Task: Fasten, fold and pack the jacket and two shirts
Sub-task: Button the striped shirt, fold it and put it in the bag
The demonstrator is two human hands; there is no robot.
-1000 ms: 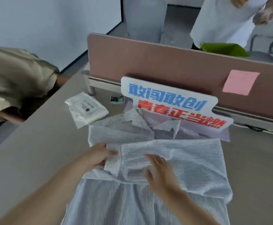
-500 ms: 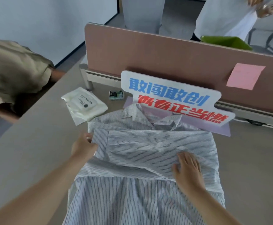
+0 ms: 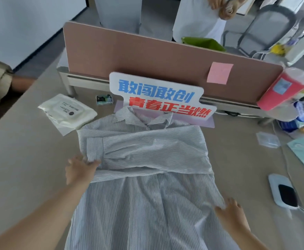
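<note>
Now the striped shirt [image 3: 147,192] lies face up on the grey worktop [image 3: 21,159], collar toward the lettered sign [image 3: 158,94] and hem toward the person. Both sleeves are folded across the chest, one over the other, with a cuff ending at the shirt's left edge.

The left hand [image 3: 80,171] reaches in on a bare forearm from the lower left and lies flat at that left edge, just below the cuff. Its fingers [image 3: 73,161] are straight and spread, pointing away from the person, and the thumb rests against the striped cloth; it grips nothing.

The right hand [image 3: 233,213] comes in from the lower right and rests on the shirt's right edge, well below the folded sleeves. Its fingers are loosely extended on the fabric with the thumb pointing inward, and no pinch shows.

A white packet [image 3: 68,112] lies just left of the collar. A pink note [image 3: 219,73] is stuck to the brown divider [image 3: 138,56] behind the sign.
</note>
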